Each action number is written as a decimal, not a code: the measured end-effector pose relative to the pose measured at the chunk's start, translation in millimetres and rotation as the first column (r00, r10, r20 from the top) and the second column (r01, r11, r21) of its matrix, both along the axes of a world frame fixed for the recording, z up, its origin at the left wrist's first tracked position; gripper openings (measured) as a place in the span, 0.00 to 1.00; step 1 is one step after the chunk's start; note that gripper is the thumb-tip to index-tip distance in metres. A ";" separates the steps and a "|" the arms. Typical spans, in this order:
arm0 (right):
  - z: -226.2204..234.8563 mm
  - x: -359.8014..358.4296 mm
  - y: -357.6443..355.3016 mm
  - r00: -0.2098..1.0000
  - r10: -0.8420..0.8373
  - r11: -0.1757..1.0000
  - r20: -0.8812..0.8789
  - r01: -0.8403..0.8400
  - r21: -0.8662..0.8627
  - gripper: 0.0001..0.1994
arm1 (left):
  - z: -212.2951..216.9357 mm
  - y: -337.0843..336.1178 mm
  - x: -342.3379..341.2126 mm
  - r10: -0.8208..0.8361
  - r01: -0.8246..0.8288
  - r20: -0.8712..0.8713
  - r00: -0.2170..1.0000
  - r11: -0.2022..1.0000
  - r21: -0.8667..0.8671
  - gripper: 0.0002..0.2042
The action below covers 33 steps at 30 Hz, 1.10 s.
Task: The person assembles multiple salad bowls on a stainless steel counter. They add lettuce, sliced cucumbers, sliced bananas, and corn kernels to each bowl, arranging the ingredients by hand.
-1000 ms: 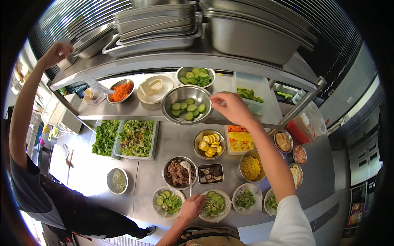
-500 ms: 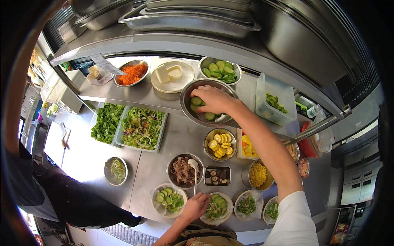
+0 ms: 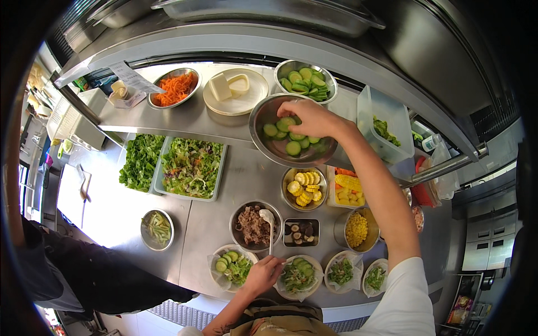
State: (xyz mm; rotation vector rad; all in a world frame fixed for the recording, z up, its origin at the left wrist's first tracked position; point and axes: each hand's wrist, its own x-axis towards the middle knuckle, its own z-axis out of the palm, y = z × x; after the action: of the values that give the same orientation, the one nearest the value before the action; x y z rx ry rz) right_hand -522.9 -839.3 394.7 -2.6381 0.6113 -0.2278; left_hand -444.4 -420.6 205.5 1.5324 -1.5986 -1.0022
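Note:
My right hand [image 3: 314, 119] reaches into a steel bowl [image 3: 260, 140] at the shelf's front edge. Its bent fingers close on cucumber slices [image 3: 286, 124], with more slices lying loose below. My left hand [image 3: 264, 275] is down at the counter's near edge, fingers curled and close together. They are between two paper-lined salad bowls, at the end of a spoon [image 3: 271, 229]; whether they grip its handle cannot be made out. The left salad bowl [image 3: 234, 269] holds greens and cucumber slices, as does the middle salad bowl [image 3: 298, 274]. The spoon rests in a bowl of shredded brown filling [image 3: 251, 225].
Two more salad bowls [image 3: 341, 271] stand at right. Around them are corn rounds [image 3: 304, 187], corn kernels [image 3: 356, 229] and a mushroom tray [image 3: 301, 232]. Tubs of greens [image 3: 190, 168] sit left. Carrots [image 3: 175, 91] and a plate [image 3: 252, 103] occupy the shelf. Someone in dark clothing [image 3: 101, 269] stands left.
My right hand's fingers have drawn up within the steel bowl, so more cucumber slices show beneath them. My left hand stays by the salad bowls. The whole view has shifted slightly.

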 end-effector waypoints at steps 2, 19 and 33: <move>-3.3 -1.1 -2.3 0.999 0.020 0.999 -0.050 -0.022 -0.043 0.22 | 0.1 0.3 3.4 -0.016 0.015 0.005 1.000 1.000 0.010 0.08; 29.2 5.4 4.8 0.971 -0.102 0.993 -0.215 0.110 0.029 0.22 | -2.1 7.4 27.2 -0.043 0.043 0.000 0.999 0.999 0.004 0.09; 1.3 16.8 23.7 0.870 -0.315 0.949 -0.378 0.300 -0.100 0.20 | -4.2 14.8 27.1 -0.075 0.074 0.040 0.996 0.997 0.022 0.08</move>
State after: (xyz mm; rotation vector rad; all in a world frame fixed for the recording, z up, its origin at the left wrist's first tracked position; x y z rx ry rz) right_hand -506.2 -815.6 396.0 -2.6255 1.1745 0.2087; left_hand -417.3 -405.8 201.3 1.5259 -1.6902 -1.0367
